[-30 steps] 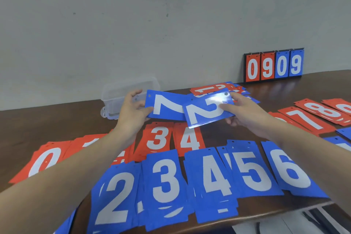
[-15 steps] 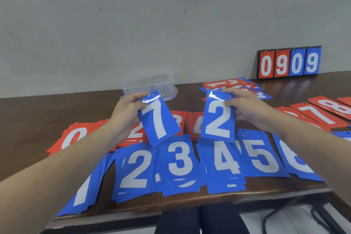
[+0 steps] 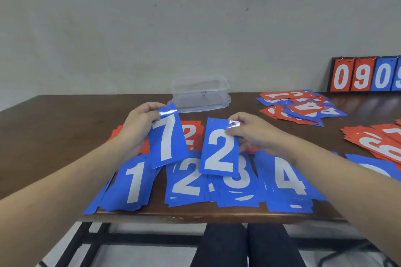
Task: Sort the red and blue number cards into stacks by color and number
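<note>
My left hand (image 3: 138,128) pinches the top of a blue 7 card (image 3: 168,138) and holds it upright above the table. My right hand (image 3: 253,134) pinches the top right corner of a blue 2 card (image 3: 219,149), which hangs over the blue 2 stack (image 3: 186,182) and the blue 3 stack (image 3: 238,184). Along the front edge lie the blue 1 stack (image 3: 130,184) and the blue 4 stack (image 3: 288,182). Red stacks lie behind them, with a red 2 card (image 3: 191,134) showing between the held cards.
A clear plastic box (image 3: 200,93) stands at the back of the brown table (image 3: 65,119). A mixed pile of red and blue cards (image 3: 301,107) lies at back right, red stacks (image 3: 377,143) at far right. A scoreboard (image 3: 366,76) reading 0909 leans against the wall.
The view has swung left. Both hands came lower and closer; the blue 2 card moved left, now over the blue 2 and 3 stacks. The 7 card stands more upright.
</note>
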`<state>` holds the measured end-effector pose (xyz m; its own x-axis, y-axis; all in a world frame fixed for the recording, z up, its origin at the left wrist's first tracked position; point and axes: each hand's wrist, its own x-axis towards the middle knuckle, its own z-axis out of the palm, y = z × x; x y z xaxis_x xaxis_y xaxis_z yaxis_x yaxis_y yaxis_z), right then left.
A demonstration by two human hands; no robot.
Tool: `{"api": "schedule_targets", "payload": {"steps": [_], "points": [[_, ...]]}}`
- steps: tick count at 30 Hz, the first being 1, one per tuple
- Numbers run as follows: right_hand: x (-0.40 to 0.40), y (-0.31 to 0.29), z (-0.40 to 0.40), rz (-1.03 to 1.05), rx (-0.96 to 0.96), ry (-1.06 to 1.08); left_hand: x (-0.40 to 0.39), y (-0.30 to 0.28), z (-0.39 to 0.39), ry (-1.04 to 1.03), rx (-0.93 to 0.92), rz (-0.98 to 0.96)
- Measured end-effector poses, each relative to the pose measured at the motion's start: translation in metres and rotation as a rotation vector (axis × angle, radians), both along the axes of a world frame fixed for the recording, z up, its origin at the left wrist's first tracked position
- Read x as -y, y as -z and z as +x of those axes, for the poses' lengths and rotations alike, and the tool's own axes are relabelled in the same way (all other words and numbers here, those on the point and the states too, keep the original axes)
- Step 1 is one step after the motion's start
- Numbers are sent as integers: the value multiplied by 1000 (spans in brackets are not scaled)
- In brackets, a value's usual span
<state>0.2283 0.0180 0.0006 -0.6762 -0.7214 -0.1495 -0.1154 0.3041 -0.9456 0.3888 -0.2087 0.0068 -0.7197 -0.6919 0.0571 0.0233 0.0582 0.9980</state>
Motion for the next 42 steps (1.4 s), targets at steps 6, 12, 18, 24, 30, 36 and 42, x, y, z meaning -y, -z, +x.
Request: {"api": "schedule_targets", "payload": {"steps": [6,12,18,24,30,36,42], "points": [[55,19,32,92,-212,-117,18,4,29,-57,28,-7],[76,40,34,344,-684,-243,21,10,35,-29,55,-32],[56,35,9,160,-733,-85,9,10,18,44,67,-48],[-5,19,-31,129,-624,97,-20,11,-19,179,73,-48],[-79,11,-56,162,-559,242,-64,15,-70,340,139,-104],[-143,11,-69,180,-481,348,-123,14,-113,501,200,-210],[-183,13,-75,215,-455,417,-168,15,-136,581,253,-282]]}}
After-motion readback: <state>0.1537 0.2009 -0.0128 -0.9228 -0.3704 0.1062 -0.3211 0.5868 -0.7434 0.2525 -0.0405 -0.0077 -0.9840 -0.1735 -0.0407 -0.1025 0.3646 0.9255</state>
